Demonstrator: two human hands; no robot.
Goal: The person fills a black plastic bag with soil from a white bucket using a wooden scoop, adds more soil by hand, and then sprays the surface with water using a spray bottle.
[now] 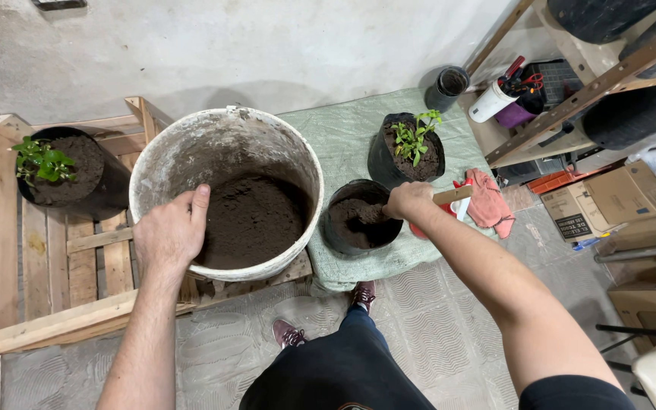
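Note:
My left hand (168, 231) grips the near rim of a big white bucket (298, 163) that is tilted toward me and partly filled with dark soil (256, 220). My right hand (410, 201) holds a trowel with a wooden handle (453, 195) over a black grow bag (337, 239) partly filled with soil; the blade is hidden in the bag. Just beyond stands a second black grow bag with a small green plant (413, 140).
A wooden pallet (55, 258) on the left carries another black bag with a plant (55, 163). A green sack cloth (343, 129) lies under the bags. Pink cloth (487, 199), a dark tube (446, 87), wooden shelving (594, 87) and cardboard boxes (616, 201) are at right.

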